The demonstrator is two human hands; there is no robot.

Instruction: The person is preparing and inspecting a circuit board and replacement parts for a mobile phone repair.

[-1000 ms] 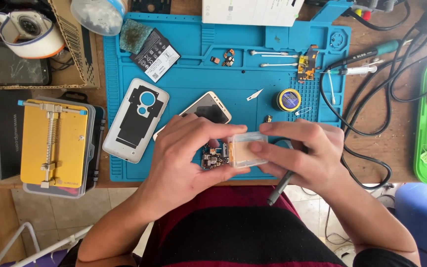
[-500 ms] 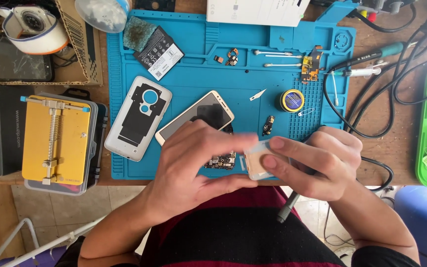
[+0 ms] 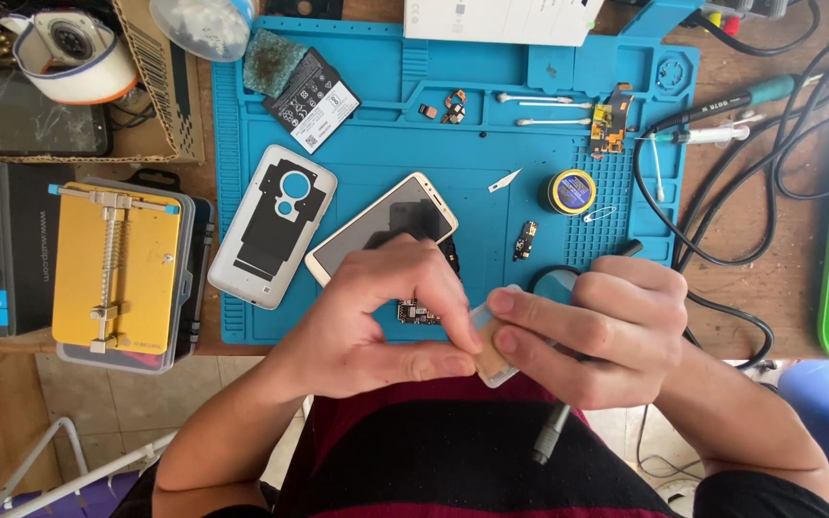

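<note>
My left hand (image 3: pixel 376 321) and right hand (image 3: pixel 592 331) meet at the near edge of the blue work mat (image 3: pixel 386 144), and together they pinch a small pale translucent piece (image 3: pixel 493 360) between thumb and fingertips; the left thumb presses from below while the right index and middle fingers close on it from the side. I cannot tell whether it is tape, a film or a thin plastic part, since my fingers cover most of it. Under my left fingers lies a small circuit board (image 3: pixel 417 312), only partly visible, just beside the phone (image 3: pixel 381 225) lying screen-up on the mat. My right hand also carries a slim grey tool (image 3: pixel 551 436) tucked against the palm, its end pointing back toward my body. Risk one: the pinched piece hangs past the table edge over my lap, so a slack pinch would drop it off the mat. Risk two: the tucked tool divides my right hand's grip, and a shift of it could loosen the fingertips or swing it into the board. Risk three: pressing down with the left fingers could drag the board against the phone. Loose small parts (image 3: pixel 526 240) and a small blade (image 3: pixel 504 180) lie near on the mat; a wide sweep of either wrist could scatter them.
</note>
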